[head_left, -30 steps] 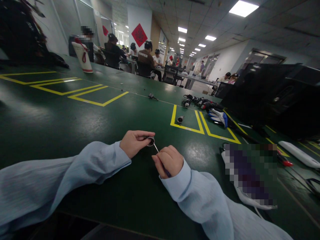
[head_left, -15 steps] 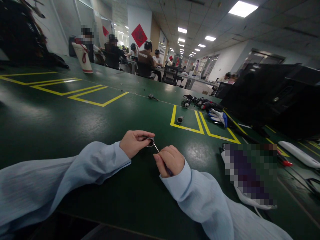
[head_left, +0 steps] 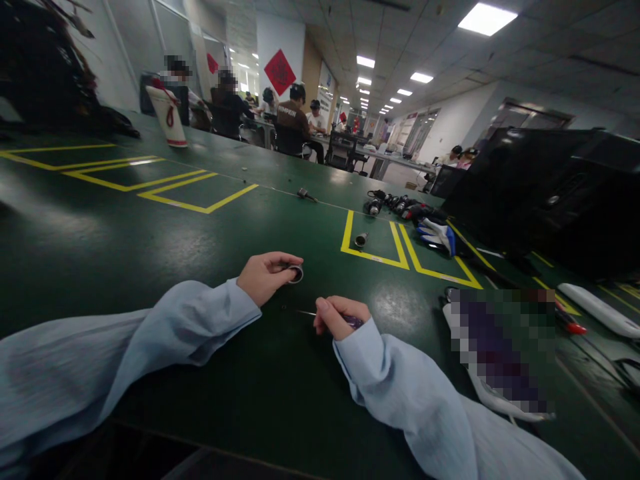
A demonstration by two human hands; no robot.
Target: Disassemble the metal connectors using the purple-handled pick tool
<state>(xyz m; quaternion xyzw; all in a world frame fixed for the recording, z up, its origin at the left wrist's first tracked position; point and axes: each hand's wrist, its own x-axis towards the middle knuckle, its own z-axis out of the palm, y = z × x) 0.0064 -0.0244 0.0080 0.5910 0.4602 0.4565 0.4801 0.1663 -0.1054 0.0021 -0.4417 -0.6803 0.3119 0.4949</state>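
My left hand [head_left: 261, 277] pinches a small round metal ring-like part [head_left: 299, 274] between thumb and fingers, its opening turned to the right. Lower and to the right, my right hand [head_left: 344, 316] is closed around a thin screwdriver [head_left: 354, 322] with a dark purple handle. The slim shaft points left, apart from the metal part. By its tip shows a tiny dark speck [head_left: 284, 307], too small to make out. Farther off, a similar round metal part [head_left: 361, 240] lies inside a yellow taped outline.
The green table [head_left: 210, 233] carries yellow tape outlines. A small dark part [head_left: 306, 195] lies ahead, with dark metal parts [head_left: 374, 205] and blue-white gloves [head_left: 436, 233] at the right. A white cup [head_left: 167, 117] stands far left. A white-edged device [head_left: 480, 387] lies right. People sit beyond.
My right hand has drawn the screwdriver back from the metal part, and its shaft has swung to point left. My left hand has shifted slightly up and left with the part.
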